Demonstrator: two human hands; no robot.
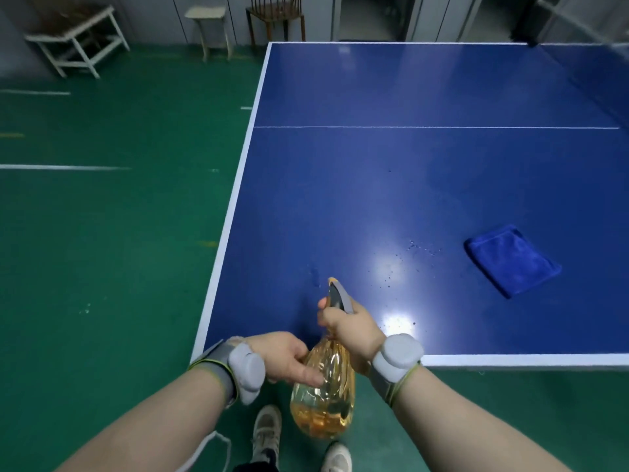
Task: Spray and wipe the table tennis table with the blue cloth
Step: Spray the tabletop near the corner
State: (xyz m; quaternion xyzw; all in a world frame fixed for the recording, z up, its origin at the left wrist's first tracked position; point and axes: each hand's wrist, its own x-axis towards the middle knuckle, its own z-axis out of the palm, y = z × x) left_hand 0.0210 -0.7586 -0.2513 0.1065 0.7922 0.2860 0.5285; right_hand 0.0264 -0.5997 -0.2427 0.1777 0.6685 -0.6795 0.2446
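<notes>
- At the near edge of the table: right hand (350, 330) wrapped around the neck and trigger of an amber spray bottle (323, 390), nozzle toward the surface.
- Left hand (286, 357) steadies the bottle's body, fingers on its side.
- Droplets (413, 248) on the table tennis table (408, 182) past the nozzle.
- Blue cloth (512, 260) lies folded flat, right of the droplets, apart from both hands.
- Beyond the far edge: white bench (78, 42), wooden chair (274, 15).

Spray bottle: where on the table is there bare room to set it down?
Bare: between the blue cloth and the white centre line, and along the left edge. Crowded only near the cloth and droplets.
</notes>
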